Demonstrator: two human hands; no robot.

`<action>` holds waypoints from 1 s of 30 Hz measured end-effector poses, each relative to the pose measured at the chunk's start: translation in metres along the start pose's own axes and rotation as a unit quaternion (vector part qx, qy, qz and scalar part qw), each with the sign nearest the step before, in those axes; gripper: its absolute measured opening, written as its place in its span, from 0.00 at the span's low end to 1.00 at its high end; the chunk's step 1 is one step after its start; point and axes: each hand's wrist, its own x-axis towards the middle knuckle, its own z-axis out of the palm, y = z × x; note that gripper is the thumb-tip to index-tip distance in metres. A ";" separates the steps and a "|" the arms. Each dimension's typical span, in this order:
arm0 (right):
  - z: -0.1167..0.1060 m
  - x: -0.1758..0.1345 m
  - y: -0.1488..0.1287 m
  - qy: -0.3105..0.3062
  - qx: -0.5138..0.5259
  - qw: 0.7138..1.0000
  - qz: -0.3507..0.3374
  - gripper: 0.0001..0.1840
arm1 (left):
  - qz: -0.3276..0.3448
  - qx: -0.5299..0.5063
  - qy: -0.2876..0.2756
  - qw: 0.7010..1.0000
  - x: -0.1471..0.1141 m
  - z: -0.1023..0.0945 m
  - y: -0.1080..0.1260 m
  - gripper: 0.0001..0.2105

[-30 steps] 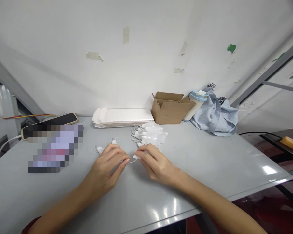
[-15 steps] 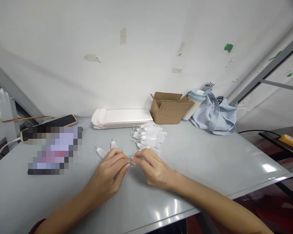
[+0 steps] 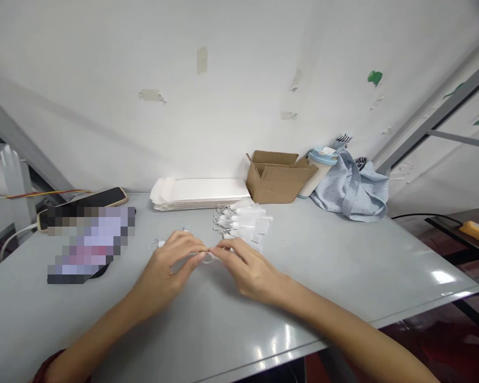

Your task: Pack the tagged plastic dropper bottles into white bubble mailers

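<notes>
My left hand (image 3: 170,268) and my right hand (image 3: 251,271) meet above the desk, fingertips almost touching. Both pinch a thin white string loop (image 3: 208,259), which hangs below the fingertips; anything else between them is too small to make out. Just behind my right hand lies a pile of small translucent white tube-like pieces (image 3: 243,226), each with a white end and a string loop. Beyond my left hand a similar piece (image 3: 160,243) pokes out, partly hidden by the fingers, with another loop (image 3: 188,230) visible behind the knuckles.
On the grey desk (image 3: 335,266), flat white cartons (image 3: 207,192) are stacked against the wall. To their right stand an open cardboard box (image 3: 279,183), a lidded cup (image 3: 318,170) and a blue cloth bag (image 3: 353,191). A phone (image 3: 90,202) and a blurred-out item (image 3: 99,236) lie left.
Both hands have shifted slightly up and left, and the left fingers have flattened over the pieces behind them. The string loop shows more clearly below the fingertips.
</notes>
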 end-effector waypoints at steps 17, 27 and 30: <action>-0.005 0.001 0.020 -0.125 -0.137 0.980 0.074 0.08 | -0.214 0.101 0.030 0.971 0.012 -0.009 -0.050 0.17; -0.005 0.002 0.017 -0.131 -0.159 0.974 0.094 0.07 | 0.055 0.269 -0.063 0.959 0.005 0.001 -0.049 0.17; -0.006 0.002 0.016 -0.137 -0.151 0.973 0.110 0.07 | 0.097 0.323 -0.102 0.936 0.003 0.006 -0.045 0.16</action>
